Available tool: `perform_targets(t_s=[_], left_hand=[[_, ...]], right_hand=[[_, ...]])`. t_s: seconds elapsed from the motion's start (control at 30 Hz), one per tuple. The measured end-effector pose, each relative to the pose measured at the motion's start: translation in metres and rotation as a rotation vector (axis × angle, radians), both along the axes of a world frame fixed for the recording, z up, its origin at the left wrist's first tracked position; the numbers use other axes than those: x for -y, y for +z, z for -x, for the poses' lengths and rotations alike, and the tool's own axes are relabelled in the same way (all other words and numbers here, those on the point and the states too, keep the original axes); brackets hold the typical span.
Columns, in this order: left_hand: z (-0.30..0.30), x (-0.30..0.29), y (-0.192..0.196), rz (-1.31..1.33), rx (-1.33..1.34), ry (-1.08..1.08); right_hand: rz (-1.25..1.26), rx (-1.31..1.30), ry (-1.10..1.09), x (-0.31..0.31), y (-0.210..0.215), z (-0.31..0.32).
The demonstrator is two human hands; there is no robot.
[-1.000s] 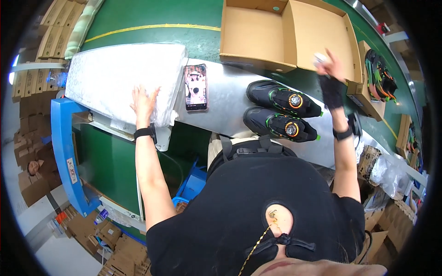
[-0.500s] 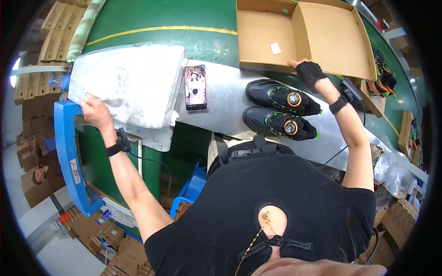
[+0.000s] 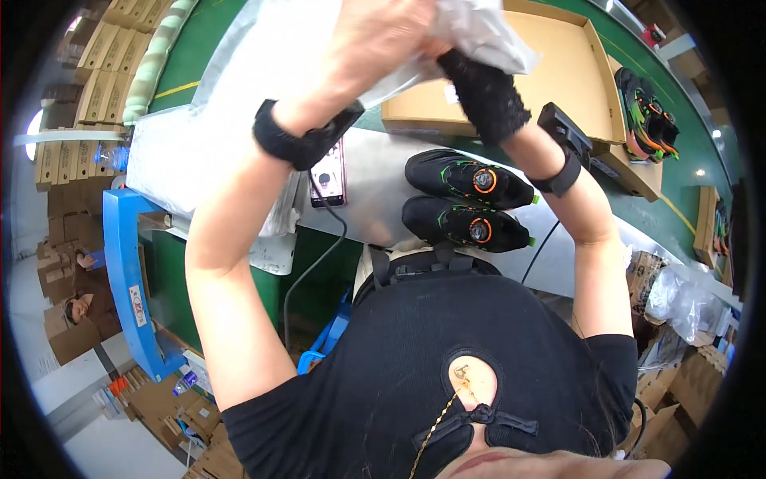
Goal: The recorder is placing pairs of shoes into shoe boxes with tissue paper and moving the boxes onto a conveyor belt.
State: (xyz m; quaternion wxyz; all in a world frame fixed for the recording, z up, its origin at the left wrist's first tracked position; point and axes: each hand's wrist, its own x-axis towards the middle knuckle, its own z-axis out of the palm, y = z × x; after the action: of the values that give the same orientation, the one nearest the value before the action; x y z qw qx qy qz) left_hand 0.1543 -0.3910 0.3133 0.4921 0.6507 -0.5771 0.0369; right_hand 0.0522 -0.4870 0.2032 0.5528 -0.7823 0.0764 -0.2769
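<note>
My left hand [image 3: 383,36] and my right hand [image 3: 483,92], which wears a black fingerless glove, are both raised close to the camera and grip one sheet of white wrapping paper [image 3: 479,28] between them. Below them a pair of black shoes [image 3: 467,199] with green trim and orange dials lies side by side on the grey tabletop [image 3: 375,211]. An open cardboard shoe box [image 3: 570,88] sits just behind the shoes. A stack of white paper sheets [image 3: 183,156] lies on the table to the left, under my left forearm.
A phone [image 3: 329,177] with a cable lies between the paper stack and the shoes. A green conveyor belt [image 3: 686,152] runs behind, carrying another box with colourful shoes [image 3: 650,120]. Flat cardboard stacks [image 3: 64,160] and a blue frame [image 3: 128,279] stand at the left.
My left hand left the paper stack and rose with a sheet. My right hand came back from the open box and joined it on the paper, close to the camera.
</note>
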Motion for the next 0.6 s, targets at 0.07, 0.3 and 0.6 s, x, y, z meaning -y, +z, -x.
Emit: perform_targets(t_s=[0.07,0.3,0.6], left_hand=[[0.011,0.019,-0.012,-0.016,0.303,0.137],[-0.079,0.003,-0.159,-0.336,0.620,0.334],[-0.141,-0.027,-0.237,-0.829,0.082,0.634]], right_hand=[[-0.233,0.061,-0.294,0.060,-0.040,0.000],[-0.584,-0.007,-1.045,0.180,-0.036,0.087],[-0.309,0.019,-1.564,0.213,-0.040,0.234]])
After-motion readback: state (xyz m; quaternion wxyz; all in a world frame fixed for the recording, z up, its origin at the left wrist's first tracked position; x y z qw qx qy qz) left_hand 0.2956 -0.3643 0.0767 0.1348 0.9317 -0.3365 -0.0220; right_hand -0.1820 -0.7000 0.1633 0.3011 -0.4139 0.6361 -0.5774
